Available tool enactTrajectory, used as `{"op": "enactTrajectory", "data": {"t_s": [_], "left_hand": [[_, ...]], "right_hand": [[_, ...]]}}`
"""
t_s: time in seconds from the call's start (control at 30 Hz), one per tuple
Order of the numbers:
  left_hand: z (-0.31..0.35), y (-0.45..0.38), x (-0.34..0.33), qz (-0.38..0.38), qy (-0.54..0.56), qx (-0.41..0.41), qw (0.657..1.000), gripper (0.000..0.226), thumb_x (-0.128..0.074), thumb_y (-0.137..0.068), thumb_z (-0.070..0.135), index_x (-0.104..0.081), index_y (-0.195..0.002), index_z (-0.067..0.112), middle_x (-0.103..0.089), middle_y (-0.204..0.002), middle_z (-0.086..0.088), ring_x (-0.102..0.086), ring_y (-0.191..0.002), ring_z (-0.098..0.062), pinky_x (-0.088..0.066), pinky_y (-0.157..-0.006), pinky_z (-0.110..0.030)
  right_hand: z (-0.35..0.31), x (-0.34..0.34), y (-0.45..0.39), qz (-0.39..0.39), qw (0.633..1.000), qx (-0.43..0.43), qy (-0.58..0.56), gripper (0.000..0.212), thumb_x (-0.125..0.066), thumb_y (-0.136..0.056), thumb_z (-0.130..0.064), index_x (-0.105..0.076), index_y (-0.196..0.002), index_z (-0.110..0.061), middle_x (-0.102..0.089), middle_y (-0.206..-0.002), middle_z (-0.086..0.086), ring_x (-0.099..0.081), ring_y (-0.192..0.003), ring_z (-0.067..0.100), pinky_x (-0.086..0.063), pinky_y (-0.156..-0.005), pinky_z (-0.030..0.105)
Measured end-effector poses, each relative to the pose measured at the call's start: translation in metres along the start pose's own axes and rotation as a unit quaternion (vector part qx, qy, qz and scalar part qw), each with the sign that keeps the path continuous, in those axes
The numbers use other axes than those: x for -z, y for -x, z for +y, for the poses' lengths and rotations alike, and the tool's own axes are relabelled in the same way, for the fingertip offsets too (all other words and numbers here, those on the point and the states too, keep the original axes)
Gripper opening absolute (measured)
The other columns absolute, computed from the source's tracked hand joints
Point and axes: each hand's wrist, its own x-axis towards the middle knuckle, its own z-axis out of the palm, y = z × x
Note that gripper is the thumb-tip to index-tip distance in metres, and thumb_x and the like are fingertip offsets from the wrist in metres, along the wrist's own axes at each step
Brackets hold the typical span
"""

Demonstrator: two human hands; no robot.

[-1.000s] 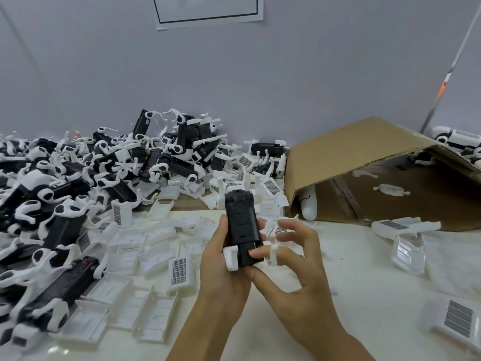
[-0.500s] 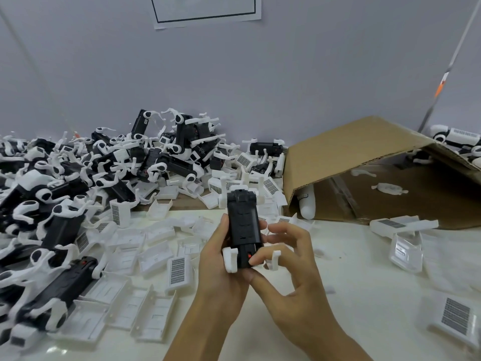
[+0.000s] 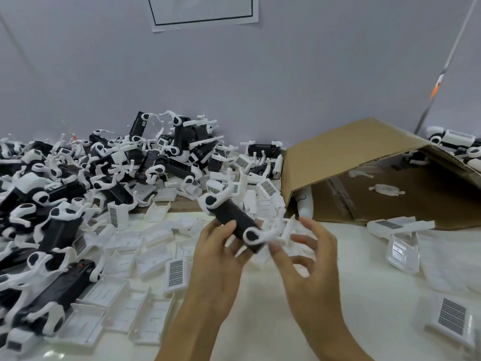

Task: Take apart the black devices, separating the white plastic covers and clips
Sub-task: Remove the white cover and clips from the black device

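My left hand (image 3: 216, 259) grips a black device (image 3: 234, 220) that lies tilted, its far end pointing up and left. White clips sit on it: one (image 3: 214, 200) at the far end, another (image 3: 260, 234) at the near end. My right hand (image 3: 304, 259) is beside the near clip with fingers spread and blurred; a fingertip is at the clip's lower edge, and I cannot tell if it touches.
A heap of black devices with white clips (image 3: 104, 168) fills the left and back of the white table (image 3: 338, 295). Loose white covers (image 3: 145, 259) lie in front of it. An open cardboard box (image 3: 364, 162) lies on its side at right, with more covers (image 3: 400, 225) before it.
The device has swung from upright to tilted sideways in my left hand. My right hand has let go of its lower end and opened.
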Motion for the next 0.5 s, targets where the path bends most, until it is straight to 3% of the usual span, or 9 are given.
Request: {"op": "enactTrajectory", "data": {"t_s": [0.07,0.13,0.23,0.3,0.4,0.5], "left_hand": [[0.001,-0.002,0.001,0.024,-0.017,-0.029,0.999,0.062,-0.081,-0.073,0.014,-0.059,-0.128,-0.005,-0.069,-0.122,-0.024,-0.067,-0.116,-0.035,-0.05,-0.104,-0.048],[0.002,-0.003,0.002,0.03,-0.024,-0.032,0.999,0.065,-0.08,-0.066,0.021,-0.063,-0.123,-0.006,-0.07,-0.12,-0.023,-0.069,-0.11,-0.031,-0.053,-0.097,-0.042],[0.002,-0.001,0.004,0.036,-0.063,-0.019,0.997,0.062,-0.082,-0.065,0.024,-0.067,-0.118,-0.005,-0.072,-0.11,-0.023,-0.071,-0.096,-0.032,-0.059,-0.073,-0.038],[0.0,-0.002,0.006,0.023,-0.082,0.004,0.996,0.048,-0.078,-0.075,0.027,-0.072,-0.113,-0.001,-0.071,-0.109,-0.023,-0.071,-0.098,-0.032,-0.059,-0.077,-0.038],[-0.001,-0.003,0.008,0.011,-0.072,0.047,0.996,0.041,-0.07,-0.078,0.025,-0.073,-0.109,0.0,-0.067,-0.11,-0.023,-0.065,-0.106,-0.032,-0.054,-0.09,-0.041],[0.001,-0.006,0.009,0.027,-0.046,0.041,0.998,0.052,-0.073,-0.073,0.016,-0.066,-0.12,-0.005,-0.072,-0.109,-0.021,-0.072,-0.096,-0.03,-0.06,-0.075,-0.037]], "right_hand": [[0.0,0.003,-0.003,0.003,1.0,0.018,0.022,0.044,-0.071,-0.092,-0.016,-0.053,-0.114,-0.05,-0.052,-0.119,-0.035,-0.055,-0.113,-0.002,-0.049,-0.081,0.011],[0.0,0.005,-0.001,-0.04,0.998,0.042,0.027,0.037,-0.065,-0.095,-0.009,-0.064,-0.108,-0.043,-0.063,-0.116,-0.026,-0.059,-0.113,0.002,-0.048,-0.081,0.01],[-0.002,0.002,0.006,-0.137,0.99,0.026,0.006,0.027,-0.063,-0.096,-0.023,-0.067,-0.118,-0.039,-0.068,-0.117,-0.025,-0.061,-0.115,0.004,-0.05,-0.086,0.016],[-0.003,-0.001,0.006,-0.168,0.986,0.004,0.005,0.035,-0.058,-0.091,-0.038,-0.062,-0.125,-0.045,-0.065,-0.117,-0.033,-0.061,-0.115,0.0,-0.049,-0.087,0.013],[0.001,0.001,0.0,-0.169,0.984,-0.011,0.051,0.036,-0.054,-0.091,-0.046,-0.055,-0.126,-0.055,-0.061,-0.117,-0.035,-0.054,-0.119,-0.002,-0.045,-0.094,0.015],[0.008,0.007,-0.007,-0.117,0.977,0.019,0.176,0.038,-0.059,-0.095,-0.039,-0.05,-0.127,-0.059,-0.052,-0.131,-0.03,-0.041,-0.13,-0.004,-0.036,-0.108,0.024]]}}
